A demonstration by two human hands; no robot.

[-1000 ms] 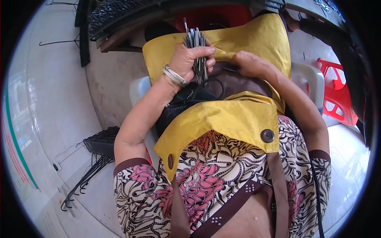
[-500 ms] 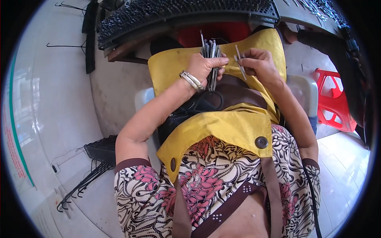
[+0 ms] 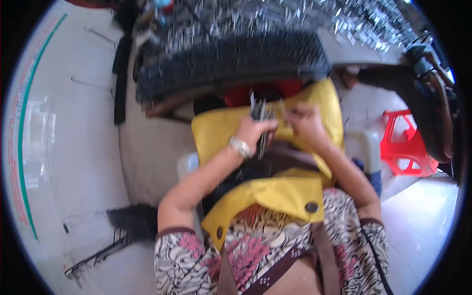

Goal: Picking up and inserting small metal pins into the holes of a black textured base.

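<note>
My left hand point(image 3: 251, 133) is wrapped round a bundle of thin metal rods point(image 3: 262, 111), which stands roughly upright above my lap with its ends showing above and below the fist. Just to its right, my right hand point(image 3: 309, 124) is closed in a pinch. A thin pale rod point(image 3: 282, 107), smeared by motion, shows at its fingertips, a little apart from the bundle. Under both hands spreads the yellow apron point(image 3: 216, 129) that I wear.
Ahead stands a black rack point(image 3: 231, 56) densely filled with small upright pieces. Loose metal pieces point(image 3: 364, 22) lie heaped on the table beyond. A red plastic stool point(image 3: 405, 145) stands at right, near another person's dark-clothed leg point(image 3: 393, 83). Black hooked wires point(image 3: 101, 255) are at lower left.
The view has tilted upward, so more of the table and its metal pieces shows and my hands appear lower. Both hands keep their grips; the picture is blurrier.
</note>
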